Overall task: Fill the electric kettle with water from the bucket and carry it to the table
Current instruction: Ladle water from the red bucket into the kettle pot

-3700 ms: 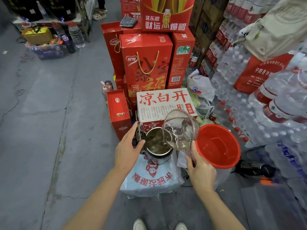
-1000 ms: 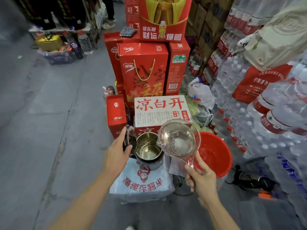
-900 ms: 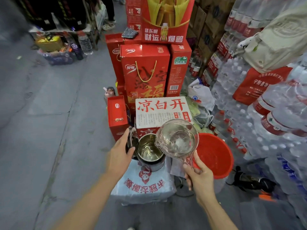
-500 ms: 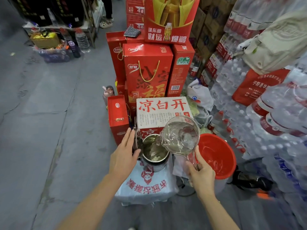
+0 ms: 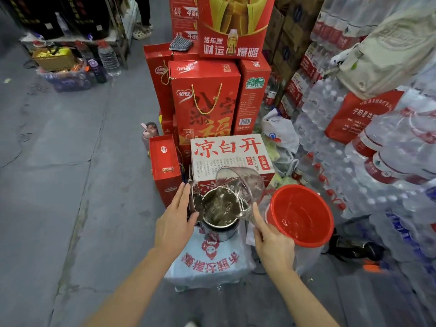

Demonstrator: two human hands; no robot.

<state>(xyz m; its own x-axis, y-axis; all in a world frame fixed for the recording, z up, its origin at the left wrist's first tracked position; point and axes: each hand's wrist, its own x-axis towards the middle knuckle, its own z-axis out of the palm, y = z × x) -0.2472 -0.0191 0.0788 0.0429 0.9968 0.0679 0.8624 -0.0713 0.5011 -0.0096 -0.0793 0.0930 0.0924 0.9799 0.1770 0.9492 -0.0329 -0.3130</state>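
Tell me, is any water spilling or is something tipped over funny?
No spill shows. The clear scoop is tipped on purpose by the right hand, pouring into the open kettle. The left hand holds its lid back. The red bucket stands upright.

My left hand (image 5: 173,226) and right hand (image 5: 273,247) are bare, both forearms uncovered with no sleeves showing, and my fingers (image 5: 180,197) carry no rings.
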